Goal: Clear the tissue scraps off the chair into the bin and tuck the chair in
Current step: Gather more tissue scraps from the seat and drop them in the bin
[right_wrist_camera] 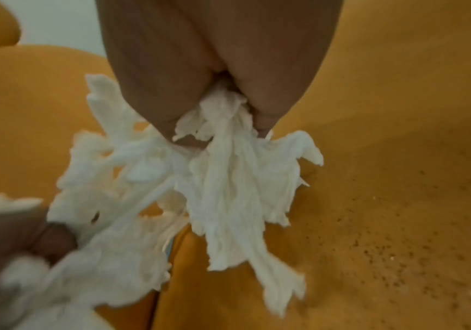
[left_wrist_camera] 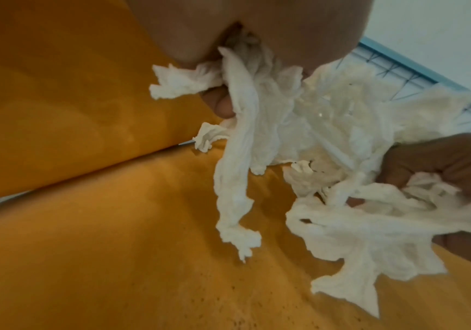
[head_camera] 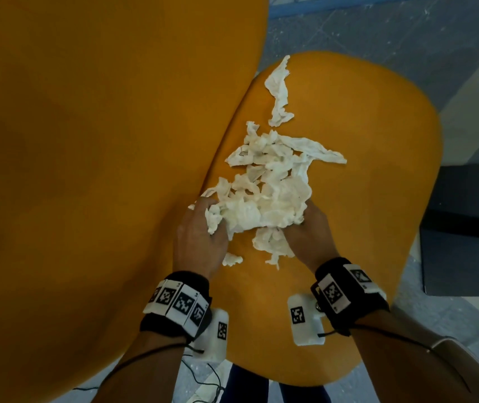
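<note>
Seen from the head camera, a heap of white tissue scraps (head_camera: 264, 196) lies on the orange chair seat (head_camera: 363, 175), beside the chair back (head_camera: 87, 141). The near end of the heap is gathered between the left hand (head_camera: 200, 237) and the right hand (head_camera: 308, 234), one on each side of it. A long twisted scrap (head_camera: 279, 94) lies apart at the far end of the seat, and a small scrap (head_camera: 232, 259) lies just beside the left hand. Only this view shows those loose pieces, the marker-covered wristbands (head_camera: 177, 303) and a dark block (head_camera: 465, 234) on the floor right of the chair. The left wrist view shows what the head view hides: the left fingers (left_wrist_camera: 220, 105) are curled around a bunch of tissue, strips hang down toward the seat, and the right hand (left_wrist_camera: 440, 160) grips the same mass from the other side. The right wrist view shows tissue pinched in the closed right hand (right_wrist_camera: 214, 89), with a long strip hanging below; the left hand (right_wrist_camera: 31, 241) is seen blurred at lower left. Dark specks on the seat fabric are recorded only in the wrist views.
</note>
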{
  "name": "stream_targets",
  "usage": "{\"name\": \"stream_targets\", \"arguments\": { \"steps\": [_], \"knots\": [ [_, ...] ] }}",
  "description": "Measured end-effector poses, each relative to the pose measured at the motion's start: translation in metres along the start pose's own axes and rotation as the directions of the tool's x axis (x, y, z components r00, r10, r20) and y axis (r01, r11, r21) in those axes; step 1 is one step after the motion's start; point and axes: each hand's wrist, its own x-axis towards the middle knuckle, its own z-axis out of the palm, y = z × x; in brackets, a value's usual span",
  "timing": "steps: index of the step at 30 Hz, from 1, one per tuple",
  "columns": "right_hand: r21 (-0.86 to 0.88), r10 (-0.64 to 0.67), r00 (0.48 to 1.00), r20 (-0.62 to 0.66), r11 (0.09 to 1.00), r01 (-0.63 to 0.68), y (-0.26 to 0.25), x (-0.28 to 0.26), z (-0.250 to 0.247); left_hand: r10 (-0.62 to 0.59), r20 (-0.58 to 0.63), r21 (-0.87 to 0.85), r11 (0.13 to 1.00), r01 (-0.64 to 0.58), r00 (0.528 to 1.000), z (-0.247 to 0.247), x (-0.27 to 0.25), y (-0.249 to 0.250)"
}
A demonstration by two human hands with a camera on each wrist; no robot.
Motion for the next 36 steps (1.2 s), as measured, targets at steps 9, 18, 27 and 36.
{"name": "stream_targets", "arguments": {
  "steps": [9,18,27,36],
  "knots": [
    [0.185,0.25,0.926,0.284,0.933,-0.309,0.001,-0.015,-0.027,-0.072,-0.029,-0.007,0.997,0.072,0.997,-0.011,-0.01,-0.009],
    [-0.136,0.315,0.941,-0.122,0.934,-0.331,0.019,-0.021,-0.031,-0.044,0.2,0.211,0.978,0.001,0.979,0.005,0.007,-0.008],
    [-0.191,0.283,0.938,-0.2,0.928,-0.32,0.031,-0.037,-0.036,-0.076,0.28,0.428,0.902,-0.054,0.957,0.029,0.01,-0.02],
    [0.046,0.416,0.899,-0.137,0.909,-0.414,0.021,-0.05,-0.047,-0.109,0.222,0.323,0.946,0.033,0.969,0.013,-0.007,-0.02]
  ]
}}
